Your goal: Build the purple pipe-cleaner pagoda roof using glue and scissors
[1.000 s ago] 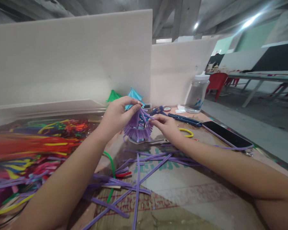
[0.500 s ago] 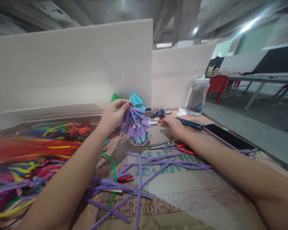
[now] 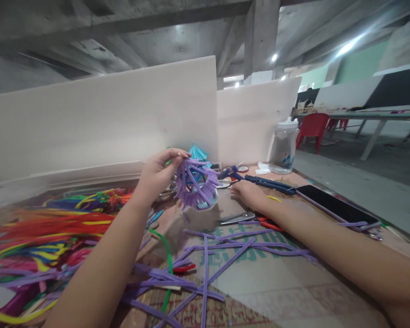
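My left hand pinches the peak of a small purple pavilion model made of pipe cleaners. The model tilts in the air, its fringed roof towards me and a pale blue base partly showing below. Behind it stands a turquoise pipe-cleaner roof, mostly covered. My right hand rests low on the table with its fingers curled in; anything inside them is hidden. Just beyond those fingers lies a blue hot glue gun. Scissors with red handles lie under and in front of the right wrist.
Loose purple pipe cleaners cross the cardboard in front. Heaped coloured pipe cleaners fill the left side. At right are a phone, a dark blue long-handled tool and a clear water bottle. White boards stand behind.
The pavilion has tipped over, its roof turning towards me and its base lifting to the right. My right hand stays near the glue gun with its fingers curled lower. The camera view has tilted up.
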`<state>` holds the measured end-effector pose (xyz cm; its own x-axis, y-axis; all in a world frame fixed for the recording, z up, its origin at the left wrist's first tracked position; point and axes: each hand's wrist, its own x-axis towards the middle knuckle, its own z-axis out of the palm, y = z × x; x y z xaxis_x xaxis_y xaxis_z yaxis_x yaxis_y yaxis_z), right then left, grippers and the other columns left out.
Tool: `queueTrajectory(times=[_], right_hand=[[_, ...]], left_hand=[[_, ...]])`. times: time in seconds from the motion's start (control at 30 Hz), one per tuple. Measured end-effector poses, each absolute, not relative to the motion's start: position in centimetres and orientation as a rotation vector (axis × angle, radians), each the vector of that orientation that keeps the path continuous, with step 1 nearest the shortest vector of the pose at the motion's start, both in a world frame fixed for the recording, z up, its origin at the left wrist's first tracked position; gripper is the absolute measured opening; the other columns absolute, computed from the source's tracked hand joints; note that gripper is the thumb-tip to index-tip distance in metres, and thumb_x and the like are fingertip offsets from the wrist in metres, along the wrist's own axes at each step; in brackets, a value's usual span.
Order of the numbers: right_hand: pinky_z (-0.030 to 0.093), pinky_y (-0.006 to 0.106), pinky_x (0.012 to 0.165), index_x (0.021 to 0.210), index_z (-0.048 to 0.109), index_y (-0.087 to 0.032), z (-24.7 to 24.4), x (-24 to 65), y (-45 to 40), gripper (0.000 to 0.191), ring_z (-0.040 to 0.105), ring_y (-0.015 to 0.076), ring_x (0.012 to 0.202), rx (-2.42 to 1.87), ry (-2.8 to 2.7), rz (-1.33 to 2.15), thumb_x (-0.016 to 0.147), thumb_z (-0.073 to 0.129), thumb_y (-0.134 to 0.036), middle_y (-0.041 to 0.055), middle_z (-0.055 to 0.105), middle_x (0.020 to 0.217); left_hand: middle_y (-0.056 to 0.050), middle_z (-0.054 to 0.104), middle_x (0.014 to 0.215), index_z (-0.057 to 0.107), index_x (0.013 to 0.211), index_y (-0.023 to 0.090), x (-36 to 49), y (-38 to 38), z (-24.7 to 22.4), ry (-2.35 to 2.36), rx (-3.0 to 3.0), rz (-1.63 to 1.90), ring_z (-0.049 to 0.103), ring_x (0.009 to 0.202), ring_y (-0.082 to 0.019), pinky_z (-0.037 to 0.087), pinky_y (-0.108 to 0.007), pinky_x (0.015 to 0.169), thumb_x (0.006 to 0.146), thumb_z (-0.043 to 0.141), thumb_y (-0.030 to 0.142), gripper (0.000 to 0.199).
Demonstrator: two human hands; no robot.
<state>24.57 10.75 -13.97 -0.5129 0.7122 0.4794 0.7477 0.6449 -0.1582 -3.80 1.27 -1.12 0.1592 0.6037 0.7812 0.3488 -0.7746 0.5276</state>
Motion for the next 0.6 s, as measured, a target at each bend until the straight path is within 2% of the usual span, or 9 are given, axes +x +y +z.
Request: queueTrajectory(times=[0.1,0.2,0.37,0.5,0.6], right_hand=[[0.041,0.027,0.074,0.081,0.072,-0.017,-13.9,24.4,10.4,0.015,0.064,0.0201,0.084,-1.136,-2.292,-0.036,0.09,0.063,-0.023,0.0092,0.074,0.088],[0.039,0.026,0.064,0.076,0.068,-0.017,-12.9,24.1,9.7,0.027,0.06,0.017,0.07,-1.141,-2.166,0.035,0.094,0.058,-0.035,0.0048,0.07,0.076],[0.038,0.026,0.059,0.081,0.065,-0.018,-8.0,23.6,6.4,0.041,0.056,0.0149,0.063,-1.065,-2.001,0.121,0.1,0.041,-0.045,0.0016,0.063,0.067],[0.038,0.026,0.059,0.08,0.067,-0.019,-4.9,22.8,2.4,0.037,0.056,0.0138,0.061,-0.75,-2.142,0.208,0.099,0.044,-0.039,0.0009,0.064,0.066],[0.039,0.025,0.06,0.089,0.068,-0.019,-4.7,22.2,0.4,0.025,0.057,0.0131,0.064,-0.68,-2.141,0.179,0.097,0.051,-0.035,0.0009,0.067,0.073]], left_hand=[[-0.006,0.072,0.098,0.071,0.093,0.019,-3.6,1.4,-1.4,1.022,2.192,1.644,0.065,0.095,-0.019,0.049,-0.03,0.088,0.092,0.062,0.039,0.022],[-0.006,0.072,0.098,0.07,0.095,0.018,-3.3,1.6,-1.7,1.089,2.182,1.595,0.065,0.092,-0.019,0.049,-0.03,0.084,0.092,0.061,0.038,0.022],[-0.006,0.071,0.097,0.07,0.093,0.019,-2.2,0.4,-1.4,1.078,2.337,1.613,0.065,0.093,-0.019,0.05,-0.031,0.086,0.094,0.057,0.032,0.018],[-0.005,0.071,0.095,0.068,0.09,0.019,-1.0,-1.0,-1.0,1.001,2.504,1.63,0.065,0.093,-0.018,0.05,-0.032,0.086,0.094,0.055,0.022,0.014],[-0.005,0.071,0.096,0.067,0.091,0.02,-0.3,-1.8,-0.9,0.945,2.604,1.614,0.066,0.093,-0.017,0.051,-0.031,0.085,0.095,0.054,0.019,0.015]])
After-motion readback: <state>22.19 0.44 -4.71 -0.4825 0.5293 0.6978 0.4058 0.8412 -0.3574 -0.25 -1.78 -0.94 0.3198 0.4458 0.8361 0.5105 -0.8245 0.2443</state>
